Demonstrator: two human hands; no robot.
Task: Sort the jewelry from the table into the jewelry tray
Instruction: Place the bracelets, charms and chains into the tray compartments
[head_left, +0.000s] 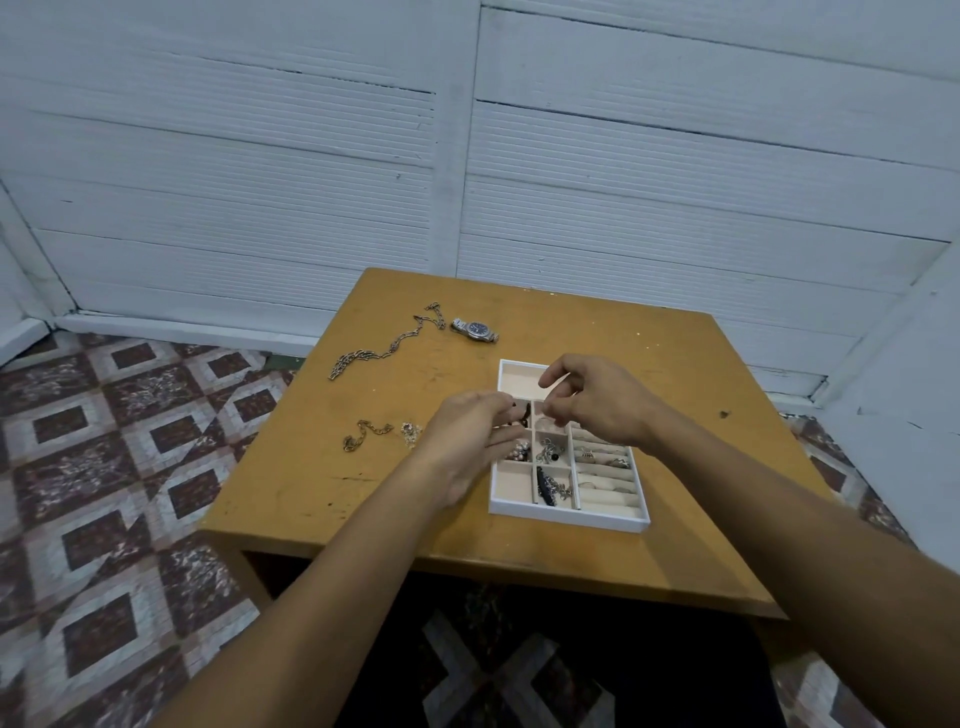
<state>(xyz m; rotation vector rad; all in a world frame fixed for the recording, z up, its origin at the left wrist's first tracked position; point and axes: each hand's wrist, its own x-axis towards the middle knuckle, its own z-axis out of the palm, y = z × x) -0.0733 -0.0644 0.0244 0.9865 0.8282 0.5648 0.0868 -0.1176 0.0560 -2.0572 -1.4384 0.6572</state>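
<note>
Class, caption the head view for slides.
Left hand and right hand over the jewelry tray; watch and long chain on the table.

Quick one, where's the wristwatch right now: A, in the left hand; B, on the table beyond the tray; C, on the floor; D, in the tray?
B: the wristwatch lies on the table, past the far end of the jewelry tray, beside the long chain.

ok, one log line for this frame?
left hand, right hand: over white divided jewelry tray, grip unclear | on wooden table: long silver chain, silver wristwatch, short gold chain, small glittery piece
</note>
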